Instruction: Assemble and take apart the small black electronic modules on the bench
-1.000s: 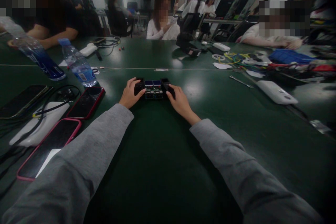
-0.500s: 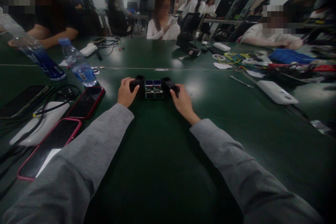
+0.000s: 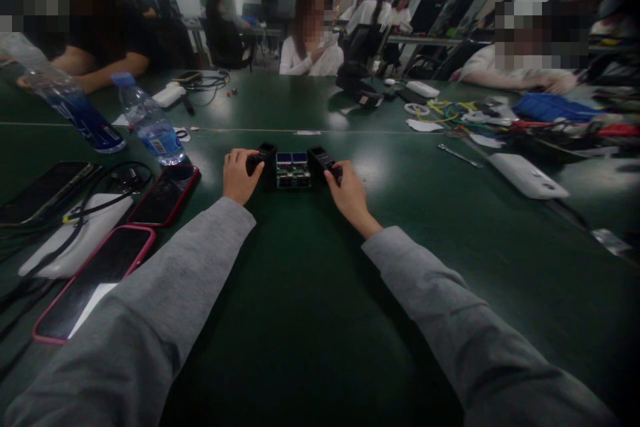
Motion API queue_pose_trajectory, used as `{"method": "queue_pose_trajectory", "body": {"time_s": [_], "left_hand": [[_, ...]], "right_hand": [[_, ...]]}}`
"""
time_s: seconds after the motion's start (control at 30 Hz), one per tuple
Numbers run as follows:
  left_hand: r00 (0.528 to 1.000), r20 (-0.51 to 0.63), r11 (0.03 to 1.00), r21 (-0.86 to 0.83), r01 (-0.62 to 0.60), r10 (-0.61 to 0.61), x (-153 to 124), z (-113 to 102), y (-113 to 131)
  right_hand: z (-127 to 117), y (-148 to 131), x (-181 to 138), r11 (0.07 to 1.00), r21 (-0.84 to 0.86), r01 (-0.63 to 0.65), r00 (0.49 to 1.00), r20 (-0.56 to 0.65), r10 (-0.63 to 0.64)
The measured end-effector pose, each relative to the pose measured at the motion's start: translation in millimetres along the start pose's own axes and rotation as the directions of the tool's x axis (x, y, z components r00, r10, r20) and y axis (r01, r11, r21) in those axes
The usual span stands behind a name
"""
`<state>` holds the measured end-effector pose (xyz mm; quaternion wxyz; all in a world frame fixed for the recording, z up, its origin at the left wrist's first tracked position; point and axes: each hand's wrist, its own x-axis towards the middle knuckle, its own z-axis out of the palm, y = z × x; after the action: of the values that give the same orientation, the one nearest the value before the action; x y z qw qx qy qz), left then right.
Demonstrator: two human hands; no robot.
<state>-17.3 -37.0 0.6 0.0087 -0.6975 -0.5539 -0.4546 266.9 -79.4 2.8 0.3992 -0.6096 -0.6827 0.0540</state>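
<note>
My left hand (image 3: 240, 175) is closed around the side of a black handheld device (image 3: 266, 155) with a small dark screen. A similar black device (image 3: 320, 156) is gripped by my right hand (image 3: 347, 187), thumb along its near side. Between the two devices stands a small electronic assembly (image 3: 293, 172), with exposed circuit boards and two small bluish screens on top. All three sit close together on the green table (image 3: 295, 267). The far fingers of both hands are partly hidden behind the devices.
On the left are a water bottle (image 3: 153, 127), a taller bottle (image 3: 85, 117), a red-edged phone (image 3: 165, 195), a pink-edged phone (image 3: 100, 280) and cables. To the right lie a wrench (image 3: 459, 155), a white power bank (image 3: 527, 175) and a blue tray (image 3: 555, 109). People sit across the table.
My left hand has shifted very slightly left with its device. The right hand looks almost still. A standing person in the background has changed arm pose.
</note>
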Motion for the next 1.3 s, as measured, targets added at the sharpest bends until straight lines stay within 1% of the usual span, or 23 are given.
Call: {"method": "queue_pose_trajectory", "body": {"time_s": [0.2, 0.43, 0.67, 1.0, 1.13, 1.3], "left_hand": [[0.998, 0.043, 0.998, 0.028, -0.048, 0.046, 0, -3, 5], [0.997, 0.062, 0.998, 0.008, -0.056, 0.056, -1, -7, 11], [0.988, 0.127, 0.996, 0.003, -0.093, 0.092, -1, -6, 12], [0.983, 0.15, 0.994, 0.029, -0.109, 0.103, -2, -6, 12], [0.985, 0.139, 0.992, 0.047, -0.114, 0.107, -4, -8, 16], [0.987, 0.127, 0.994, 0.027, -0.105, 0.1, -5, -8, 17]], "right_hand": [[0, 0, 0, 1.0, -0.024, 0.018, 1.0, 0.008, -0.018], [-1, -1, 0, 1.0, -0.03, 0.009, 1.0, 0.01, -0.009], [0, -1, 1, 0.999, -0.029, 0.016, 1.0, 0.009, -0.015], [-1, 0, 0, 0.999, -0.029, 0.021, 1.0, 0.015, -0.02], [-2, -2, -1, 0.999, -0.03, 0.014, 1.0, 0.013, -0.014], [-1, -2, 0, 0.999, -0.037, 0.007, 1.0, 0.003, -0.007]]}}
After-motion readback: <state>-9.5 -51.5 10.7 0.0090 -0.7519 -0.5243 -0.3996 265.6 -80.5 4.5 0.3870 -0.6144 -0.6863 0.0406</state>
